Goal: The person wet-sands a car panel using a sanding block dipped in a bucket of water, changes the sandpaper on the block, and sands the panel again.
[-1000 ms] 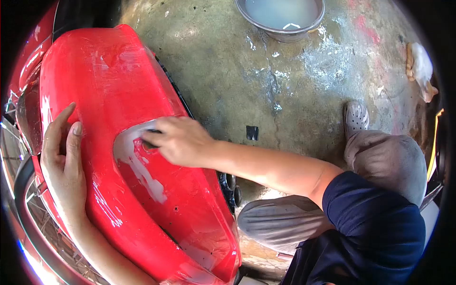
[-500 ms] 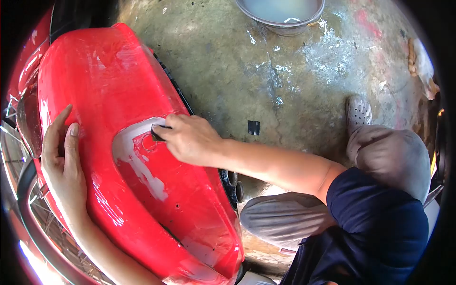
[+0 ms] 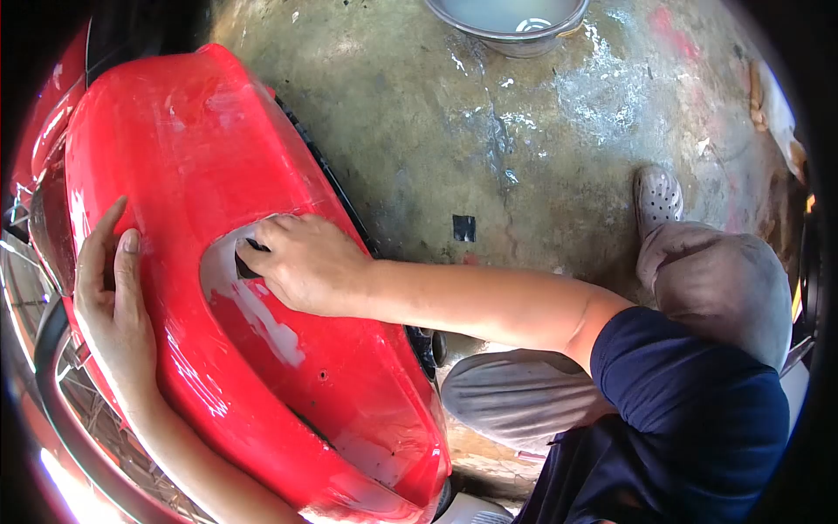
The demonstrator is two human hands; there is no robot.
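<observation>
A large red body panel with a recessed hollow fills the left half of the view. Grey-white filler coats the hollow's upper and left edge. My right hand is bent over the upper part of the hollow, its fingers closed on a small dark pad pressed against the filler. Along the panel's left side rests my left hand, fingers apart and holding nothing.
A basin of cloudy water stands on the wet concrete floor at the top. A black square lies on the floor. My shoe and bent knees are at the right. An animal lies at the far right edge.
My right hand has moved left along the hollow's upper edge with the dark pad. My left hand has stayed in nearly the same place on the panel.
</observation>
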